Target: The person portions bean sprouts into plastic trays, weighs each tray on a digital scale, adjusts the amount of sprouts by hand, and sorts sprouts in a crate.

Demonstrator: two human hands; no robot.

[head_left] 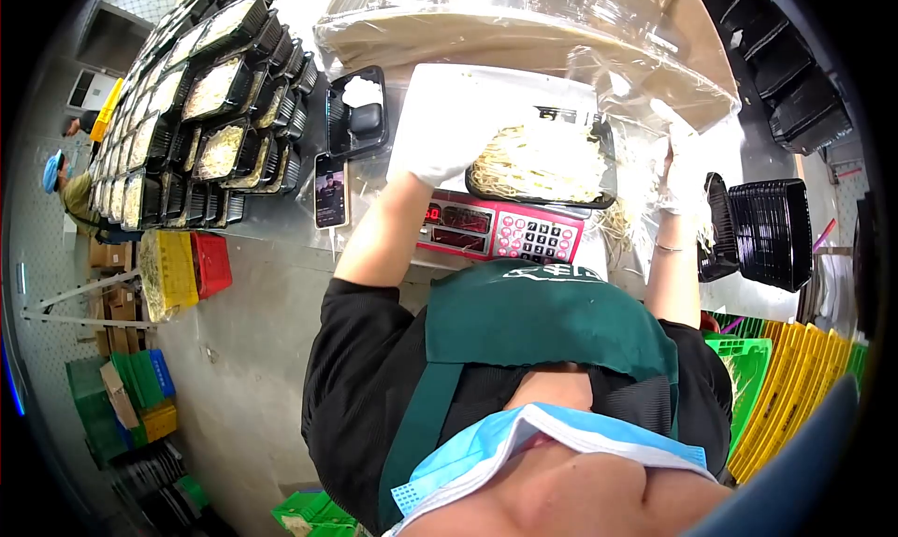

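A black tray of pale bean sprouts (538, 163) rests on the red-and-white scale (500, 228). My left hand (447, 153), in a white glove, is at the tray's left edge; glare washes out its fingers. On the right, my gloved right hand (683, 177) is over loose sprouts (629, 200) beside the tray. Its finger shape and anything it holds are too bright to make out.
Stacked filled trays (224, 88) rise at the left, near a phone (330, 193) and a black tray with a dark object (365, 119). Nested black trays (774, 235) stand at the right. Plastic-lined box (524, 32) at the back. Two people are at far left.
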